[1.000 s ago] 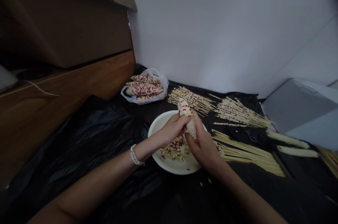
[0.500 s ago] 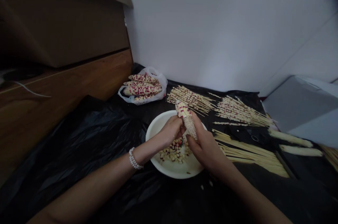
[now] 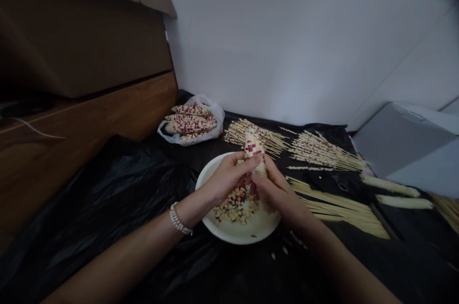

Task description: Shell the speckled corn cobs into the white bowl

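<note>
I've got both hands on the corncob (image 3: 254,144), tip up over the white bowl (image 3: 244,237): R hand (image 3: 278,191) wraps the paler, prob. bare lower part; L hand (image 3: 225,177) grips just below the coloured tip, thumb across the front. Can't tell exact finger grip underneath, it's hidden. I'd hold R firm vs. twisting, push L thumb sideways, few kernels per go, and aim into the bowl, b/c pale bits (image 3: 285,250) lie on the black sheet (image 3: 222,273) nearby.
</note>
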Demonstrator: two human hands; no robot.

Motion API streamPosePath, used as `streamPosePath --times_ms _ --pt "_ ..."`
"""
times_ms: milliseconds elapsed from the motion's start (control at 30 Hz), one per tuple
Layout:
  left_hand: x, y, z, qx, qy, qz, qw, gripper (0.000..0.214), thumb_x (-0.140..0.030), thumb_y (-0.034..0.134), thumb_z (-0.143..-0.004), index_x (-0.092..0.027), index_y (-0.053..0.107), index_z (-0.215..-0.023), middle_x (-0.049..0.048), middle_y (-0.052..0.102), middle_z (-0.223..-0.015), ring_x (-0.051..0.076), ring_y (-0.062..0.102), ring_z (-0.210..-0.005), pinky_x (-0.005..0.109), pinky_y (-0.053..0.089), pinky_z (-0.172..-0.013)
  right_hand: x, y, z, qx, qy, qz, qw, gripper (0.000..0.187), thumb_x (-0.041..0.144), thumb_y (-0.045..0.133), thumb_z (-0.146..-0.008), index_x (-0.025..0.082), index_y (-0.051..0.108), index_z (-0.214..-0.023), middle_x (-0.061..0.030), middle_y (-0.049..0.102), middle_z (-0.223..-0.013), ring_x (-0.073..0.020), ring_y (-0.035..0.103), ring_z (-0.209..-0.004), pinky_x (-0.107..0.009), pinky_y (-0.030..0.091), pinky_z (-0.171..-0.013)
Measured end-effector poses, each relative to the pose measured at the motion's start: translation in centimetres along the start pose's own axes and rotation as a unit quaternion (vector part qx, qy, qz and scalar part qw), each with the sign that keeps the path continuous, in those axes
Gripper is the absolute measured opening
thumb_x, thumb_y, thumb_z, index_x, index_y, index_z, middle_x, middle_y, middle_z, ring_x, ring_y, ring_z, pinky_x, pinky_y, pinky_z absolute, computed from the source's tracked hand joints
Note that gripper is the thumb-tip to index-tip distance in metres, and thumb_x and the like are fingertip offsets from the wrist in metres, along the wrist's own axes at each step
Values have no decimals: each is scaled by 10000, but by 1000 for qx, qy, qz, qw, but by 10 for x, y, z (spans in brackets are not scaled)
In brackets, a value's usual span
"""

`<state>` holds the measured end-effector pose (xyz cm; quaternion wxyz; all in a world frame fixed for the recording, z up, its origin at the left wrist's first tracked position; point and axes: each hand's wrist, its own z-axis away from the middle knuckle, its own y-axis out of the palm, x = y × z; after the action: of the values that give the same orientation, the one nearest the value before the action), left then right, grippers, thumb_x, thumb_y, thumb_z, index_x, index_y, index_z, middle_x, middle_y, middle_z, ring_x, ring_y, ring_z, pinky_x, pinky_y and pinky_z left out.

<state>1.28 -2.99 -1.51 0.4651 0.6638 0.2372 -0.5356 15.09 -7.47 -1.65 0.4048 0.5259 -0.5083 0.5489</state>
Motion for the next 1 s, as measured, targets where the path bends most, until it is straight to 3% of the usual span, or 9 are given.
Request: streamPosePath --times_ms 100,300,467,700,867,1000 --pt "-3 1 1 27 -1 -6 1000 293 -443 669 -803 -161 595 -833 -23 556 -584 79 453 -440 223 348 -451 -1 -3 -2 12 4 -19 1000 550 372 522 -885 291 387 -1411 -38 635 -1084 -184 612 -812 -348 528 -744" --pt "-9 0 2 21 -57 56 997 335 -374 556 -842 -170 508 -581 -81 303 -380 42 219 -350 211 237 -409 0 0 -1 25 22 -47 998 576 398 502 -909 252 307 -1431 14 583 -814 -147 558 -642 -309 504 -648" --pt "-4 -2 1 -10 -60 35 998 288 -350 559 -806 -170 506 -588 -68 361 -415 45 240 -367 216 220 -415 -4 4 1 10 10 -41 999 499 394 504 -905 262 387 -1371 12 566 -855 -143 538 -651 -311 496 -666" --pt "0 -1 3 -15 -28 30 999 120 -173 541 -697 -177 486 -590 -61 410 -457 47 274 -382 207 255 -408 -12 2 -2 6 2 -8 1000 526 405 500 -899 282 387 -1398 -14 610 -899 -174 579 -715 -339 515 -691" --pt "-2 -1 2 16 -28 35 999 342 -415 531 -867 -183 495 -619 -67 348 -430 61 306 -375 217 282 -414 -6 3 -1 7 0 -21 1000 490 410 495 -904 288 420 -1373 -22 612 -902 -167 575 -694 -337 516 -668" --pt "0 1 0 4 -1 -18 1000 402 -502 571 -868 -190 466 -637 -53 405 -480 66 364 -389 220 258 -400 -2 2 0 11 4 -38 999 514 398 491 -914 258 393 -1398 2 591 -825 -147 560 -642 -332 527 -679"
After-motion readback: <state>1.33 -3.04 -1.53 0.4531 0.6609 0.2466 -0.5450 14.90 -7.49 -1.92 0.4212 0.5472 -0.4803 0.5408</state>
